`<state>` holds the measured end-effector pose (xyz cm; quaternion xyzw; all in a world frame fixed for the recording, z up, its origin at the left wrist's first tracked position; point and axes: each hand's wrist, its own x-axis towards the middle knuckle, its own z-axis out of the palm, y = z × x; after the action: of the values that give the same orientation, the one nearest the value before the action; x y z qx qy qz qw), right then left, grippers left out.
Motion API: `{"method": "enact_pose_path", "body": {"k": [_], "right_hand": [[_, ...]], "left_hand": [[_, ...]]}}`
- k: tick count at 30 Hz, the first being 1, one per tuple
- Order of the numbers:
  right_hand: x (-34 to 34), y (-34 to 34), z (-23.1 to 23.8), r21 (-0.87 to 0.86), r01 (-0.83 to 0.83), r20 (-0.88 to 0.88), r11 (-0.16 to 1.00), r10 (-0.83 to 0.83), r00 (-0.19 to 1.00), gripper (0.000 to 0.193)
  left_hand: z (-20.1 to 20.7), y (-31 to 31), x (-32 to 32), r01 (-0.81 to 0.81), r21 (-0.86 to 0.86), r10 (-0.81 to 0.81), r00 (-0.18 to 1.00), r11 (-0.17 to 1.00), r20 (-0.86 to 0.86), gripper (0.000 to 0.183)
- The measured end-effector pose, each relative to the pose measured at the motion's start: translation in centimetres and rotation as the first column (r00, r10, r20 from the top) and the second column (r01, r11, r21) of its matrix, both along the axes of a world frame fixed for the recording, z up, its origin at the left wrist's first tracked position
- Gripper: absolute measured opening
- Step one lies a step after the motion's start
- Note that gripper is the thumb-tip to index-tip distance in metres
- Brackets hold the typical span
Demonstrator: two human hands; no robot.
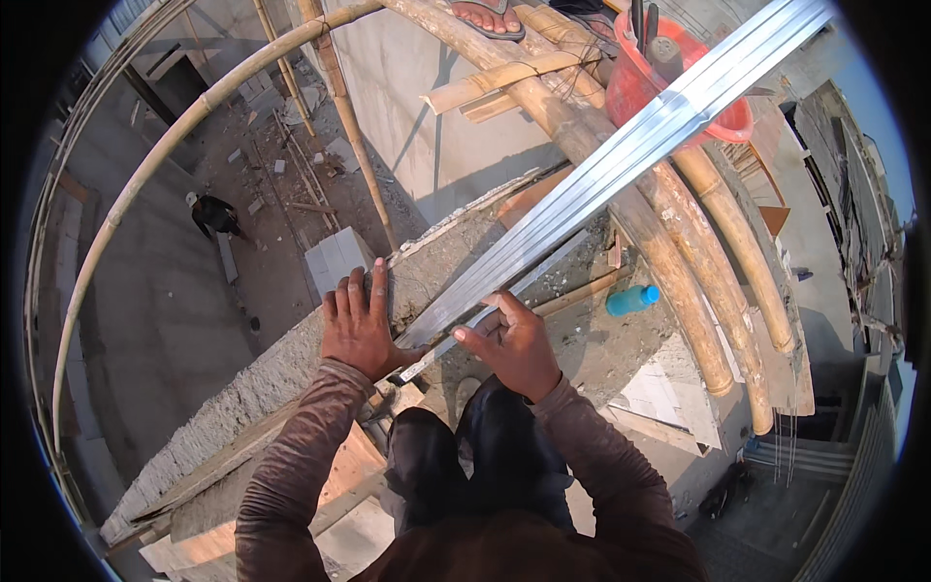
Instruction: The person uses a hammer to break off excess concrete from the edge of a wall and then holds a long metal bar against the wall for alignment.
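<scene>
A long, shiny ribbed metal profile (582,209) slants from between my hands up to the far right. My left hand (359,325) lies with its fingers stretched out on the rough concrete wall top (257,378), its thumb reaching to the profile's near end. My right hand (509,344) is curled at a narrow metal strip (543,270) along the profile's lower side, thumb and forefinger on either side of it. Its other fingers are partly hidden. Below my hands my knees are bent in dark trousers.
Bamboo poles (669,233) cross at the right. A red bucket (630,82) with tools stands beneath the profile's far part. A blue bottle (632,301) lies nearby. Another person's sandalled foot (490,17) rests on the poles. Left of the wall is a deep drop, with a person (215,215) below.
</scene>
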<state>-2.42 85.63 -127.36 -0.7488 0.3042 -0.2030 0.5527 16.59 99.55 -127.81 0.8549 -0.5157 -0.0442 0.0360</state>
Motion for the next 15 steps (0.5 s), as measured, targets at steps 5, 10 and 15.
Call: {"method": "enact_pose_path", "body": {"k": [5, 10, 15], "right_hand": [[1.9, -0.5, 3.0, 0.206, -0.023, -0.070, 0.978, 0.038, 0.997, 0.034], [3.2, 0.3, 4.9, 0.411, 0.079, -0.131, 0.908, -0.027, 0.991, 0.026], [3.2, 0.2, 5.2, 0.376, 0.051, -0.139, 0.925, 0.002, 0.990, 0.031]], "left_hand": [[-0.5, 0.6, 1.2, 0.003, -0.007, -0.004, 0.996, 1.000, -0.086, 0.143], [-0.5, 0.7, 1.4, -0.034, 0.051, 0.042, 0.986, 0.998, -0.163, 0.141], [1.7, 1.0, 0.8, -0.065, 0.162, 0.087, 0.987, 0.985, -0.133, 0.134]]}}
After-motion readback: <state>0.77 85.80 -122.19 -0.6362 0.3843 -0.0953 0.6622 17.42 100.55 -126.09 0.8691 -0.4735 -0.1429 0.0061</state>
